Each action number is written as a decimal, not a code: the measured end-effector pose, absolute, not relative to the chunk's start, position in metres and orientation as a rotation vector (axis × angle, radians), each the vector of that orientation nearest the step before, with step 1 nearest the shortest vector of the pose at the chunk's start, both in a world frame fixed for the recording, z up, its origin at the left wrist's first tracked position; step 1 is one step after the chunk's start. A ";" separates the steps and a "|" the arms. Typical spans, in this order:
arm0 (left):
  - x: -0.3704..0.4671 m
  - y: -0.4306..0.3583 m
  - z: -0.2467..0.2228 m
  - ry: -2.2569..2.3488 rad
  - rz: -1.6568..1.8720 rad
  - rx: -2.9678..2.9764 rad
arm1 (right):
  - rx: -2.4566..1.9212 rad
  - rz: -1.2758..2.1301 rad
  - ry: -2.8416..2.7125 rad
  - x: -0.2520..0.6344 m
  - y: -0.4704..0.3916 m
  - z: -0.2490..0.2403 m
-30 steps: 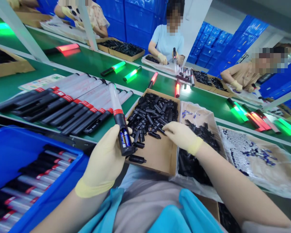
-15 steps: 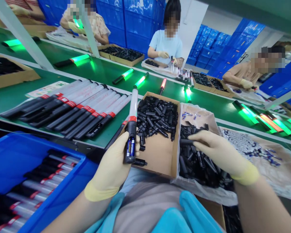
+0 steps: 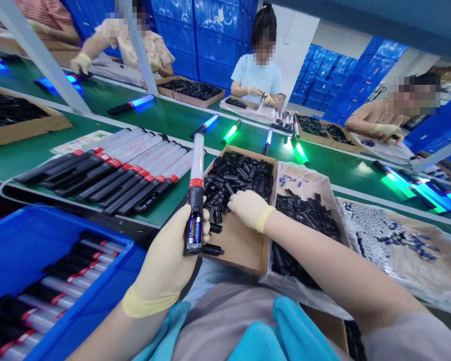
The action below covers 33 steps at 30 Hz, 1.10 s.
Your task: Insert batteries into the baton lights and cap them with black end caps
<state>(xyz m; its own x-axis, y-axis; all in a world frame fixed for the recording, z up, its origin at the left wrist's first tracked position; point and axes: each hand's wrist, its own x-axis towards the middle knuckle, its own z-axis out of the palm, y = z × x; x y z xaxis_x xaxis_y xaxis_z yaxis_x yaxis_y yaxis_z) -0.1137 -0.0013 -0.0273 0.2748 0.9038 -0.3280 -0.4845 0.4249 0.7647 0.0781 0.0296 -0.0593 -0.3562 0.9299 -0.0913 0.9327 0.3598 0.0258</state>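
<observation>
My left hand [image 3: 173, 250], gloved, is wrapped around the black handle of a light baton [image 3: 196, 175] with a clear tube and a red band. The tube points up and away, and the baton's open battery compartment shows blue batteries [image 3: 194, 229]. My right hand [image 3: 250, 208] is over the left cardboard box [image 3: 244, 245] of black plastic parts. Its fingers are pinched together at a small black plastic part [image 3: 229, 188]; the fingertips are partly hidden. To the right, under my right forearm, lies a lined box of longer black pieces [image 3: 308, 215].
Finished-looking batons [image 3: 124, 170] lie in a row on the green bench at left. A blue crate [image 3: 113, 255] holds more batons. Silver and blue batteries [image 3: 383, 230] fill a tray at right. Lit batons [image 3: 231, 131] rest on the green belt; several co-workers [image 3: 256, 75] sit opposite.
My right hand has moved left from the box of longer black pieces to the left box. The baton in my left hand has shifted slightly left. Lit batons on the belt moved; some now glow blue.
</observation>
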 end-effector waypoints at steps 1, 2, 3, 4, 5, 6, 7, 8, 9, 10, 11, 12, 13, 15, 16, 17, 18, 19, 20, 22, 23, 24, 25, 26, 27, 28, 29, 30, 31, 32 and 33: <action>-0.115 -0.002 -0.028 0.848 1.018 0.593 | 1.707 -0.071 2.532 0.075 0.033 -0.064; -0.116 -0.001 -0.030 0.855 1.022 0.594 | 1.697 -0.093 2.548 0.075 0.032 -0.065; -0.116 -0.001 -0.033 0.865 1.016 0.594 | 1.699 -0.094 2.555 0.076 0.028 -0.064; -0.116 0.000 -0.035 0.871 1.005 0.599 | 1.753 -0.109 2.566 0.079 0.021 -0.061; -0.114 0.000 -0.038 0.872 0.985 0.608 | 1.876 -0.175 2.594 0.082 0.011 -0.055; -0.111 0.000 -0.040 0.867 0.957 0.629 | 2.061 -0.324 2.639 0.084 -0.002 -0.048; -0.108 -0.001 -0.042 0.853 0.928 0.668 | 2.280 -0.589 2.679 0.086 -0.016 -0.041; -0.103 -0.002 -0.043 0.830 0.901 0.725 | 2.491 -0.974 2.685 0.087 -0.031 -0.034; -0.099 -0.004 -0.043 0.800 0.878 0.792 | 2.644 -1.438 2.626 0.085 -0.046 -0.028; -0.094 -0.006 -0.043 0.767 0.853 0.860 | 2.710 -1.882 2.509 0.083 -0.060 -0.023; -0.089 -0.009 -0.043 0.737 0.822 0.922 | 2.714 -2.200 2.391 0.079 -0.071 -0.021; -0.084 -0.012 -0.042 0.715 0.796 0.973 | 2.723 -2.381 2.300 0.075 -0.081 -0.020; -0.080 -0.014 -0.040 0.702 0.775 1.015 | 2.760 -2.443 2.255 0.071 -0.088 -0.021; -0.073 -0.019 -0.039 0.689 0.766 1.110 | 2.878 -2.359 2.270 0.065 -0.096 -0.025; -0.070 -0.021 -0.039 0.683 0.775 1.147 | 2.928 -2.289 2.300 0.064 -0.098 -0.028; -0.068 -0.023 -0.040 0.676 0.784 1.165 | 2.966 -2.232 2.320 0.064 -0.099 -0.030; -0.067 -0.025 -0.041 0.666 0.783 1.166 | 2.992 -2.193 2.328 0.065 -0.101 -0.033; -0.066 -0.027 -0.043 0.661 0.776 1.143 | 3.011 -2.156 2.339 0.066 -0.102 -0.034; -0.065 -0.029 -0.045 0.662 0.778 1.130 | 3.018 -2.104 2.368 0.067 -0.104 -0.035; -0.066 -0.033 -0.049 0.653 0.814 1.230 | 2.995 -1.946 2.451 0.071 -0.109 -0.035; -0.067 -0.034 -0.052 0.642 0.844 1.345 | 2.977 -1.858 2.484 0.072 -0.112 -0.035; -0.068 -0.035 -0.054 0.628 0.867 1.475 | 2.960 -1.759 2.515 0.074 -0.115 -0.035; -0.068 -0.037 -0.057 0.612 0.879 1.599 | 2.946 -1.638 2.552 0.075 -0.119 -0.035; -0.069 -0.038 -0.059 0.595 0.876 1.699 | 2.944 -1.471 2.608 0.076 -0.122 -0.035; -0.069 -0.040 -0.060 0.587 0.861 1.757 | 2.952 -1.257 2.680 0.077 -0.124 -0.034; -0.069 -0.041 -0.061 0.588 0.854 1.782 | 2.960 -1.021 2.753 0.077 -0.127 -0.035; -0.069 -0.043 -0.062 0.602 0.860 1.773 | 2.968 -0.806 2.807 0.077 -0.128 -0.035; -0.068 -0.045 -0.062 0.629 0.880 1.725 | 2.983 -0.648 2.831 0.078 -0.129 -0.035; -0.066 -0.047 -0.061 0.662 0.901 1.623 | 3.008 -0.565 2.831 0.078 -0.130 -0.036; -0.063 -0.049 -0.059 0.690 0.912 1.488 | 3.033 -0.554 2.814 0.078 -0.130 -0.037; -0.059 -0.051 -0.056 0.703 0.900 1.347 | 3.050 -0.593 2.789 0.079 -0.129 -0.038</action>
